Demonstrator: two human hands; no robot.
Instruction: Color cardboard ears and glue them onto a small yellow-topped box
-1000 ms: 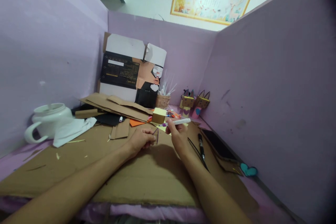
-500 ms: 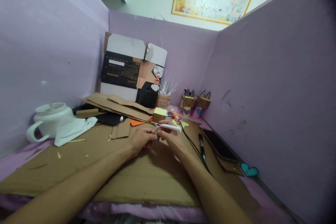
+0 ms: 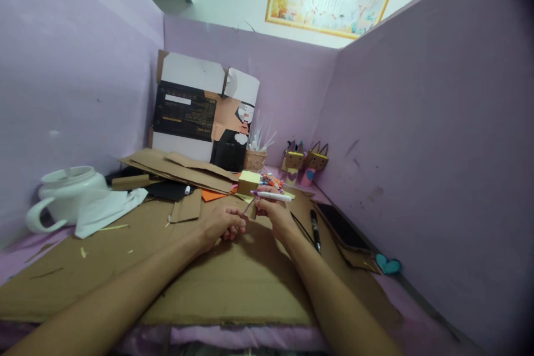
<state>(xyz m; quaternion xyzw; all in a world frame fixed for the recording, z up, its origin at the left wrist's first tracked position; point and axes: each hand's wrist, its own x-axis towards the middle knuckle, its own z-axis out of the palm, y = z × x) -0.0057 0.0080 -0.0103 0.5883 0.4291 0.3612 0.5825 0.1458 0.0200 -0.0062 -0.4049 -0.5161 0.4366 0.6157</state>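
Note:
My left hand is closed, pinching a small thin brown cardboard piece between thumb and fingers, just above the big cardboard sheet that covers the desk. My right hand is closed round a white marker with a purple tip that points left. Its fingertips also touch the small piece. The two hands meet in the middle of the desk.
A black pen and a dark phone lie to the right, with a teal heart nearer the edge. A white jug and cloth sit left. Stacked cardboard, a yellow block, a printed box and paper figures stand behind. Purple walls close in on three sides.
My right hand came down and left with the marker until it met my left hand at the small piece. The marker turned from tilted up to nearly level. The view shifted slightly.

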